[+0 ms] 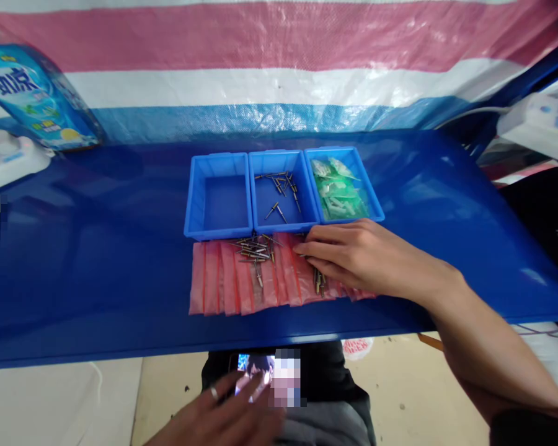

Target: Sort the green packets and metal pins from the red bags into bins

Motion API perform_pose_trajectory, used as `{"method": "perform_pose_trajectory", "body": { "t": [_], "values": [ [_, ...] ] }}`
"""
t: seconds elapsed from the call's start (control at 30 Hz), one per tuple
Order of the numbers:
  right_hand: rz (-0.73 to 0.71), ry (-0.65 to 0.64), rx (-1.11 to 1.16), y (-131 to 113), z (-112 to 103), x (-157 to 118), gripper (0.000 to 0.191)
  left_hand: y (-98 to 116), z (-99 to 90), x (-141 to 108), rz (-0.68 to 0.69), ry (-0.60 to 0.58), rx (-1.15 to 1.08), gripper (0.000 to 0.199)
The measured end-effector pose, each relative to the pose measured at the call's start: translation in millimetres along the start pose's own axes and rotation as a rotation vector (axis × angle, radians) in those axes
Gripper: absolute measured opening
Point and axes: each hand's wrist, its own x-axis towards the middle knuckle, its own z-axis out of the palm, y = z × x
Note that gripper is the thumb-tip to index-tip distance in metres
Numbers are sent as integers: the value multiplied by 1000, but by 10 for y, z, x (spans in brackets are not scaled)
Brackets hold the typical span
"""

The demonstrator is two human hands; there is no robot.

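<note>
Three blue bins (227, 204) side by side, set toward twelve o'clock on the blue counter (97, 279). Scattered metal pins (286, 186) inside the middle bin (270, 227); green packets (341, 189) inside the bin on its three o'clock side. Along the near, six o'clock edge of the row, overlapping pink bags (223, 282), topped with a loose pin pile (255, 251) and a few more pins beneath the right hand (353, 254). Near the three o'clock end of the bags, that hand palm down, fingers curled low over pins and bags; cannot tell whether gripping a pin. Toward six o'clock, below the counter edge, the left hand (242, 415), blurred, open with fingers spread over a lit phone (260, 365) at lap level. Out at ten o'clock, a blue printed package (41, 102); behind everything at twelve, a striped sheet (279, 87)
</note>
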Motion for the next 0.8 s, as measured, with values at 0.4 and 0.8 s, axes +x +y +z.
{"method": "perform_pose_trajectory", "body": {
  "t": [0.4, 0.8],
  "values": [
    [-68, 190, -132, 8, 40, 20, 17, 300, 958, -396, -92, -247, -21, 123],
    [-108, 311, -170, 46, 50, 13, 12, -4, 852, -214, -13, 38, -103, 79]
  ]
}}
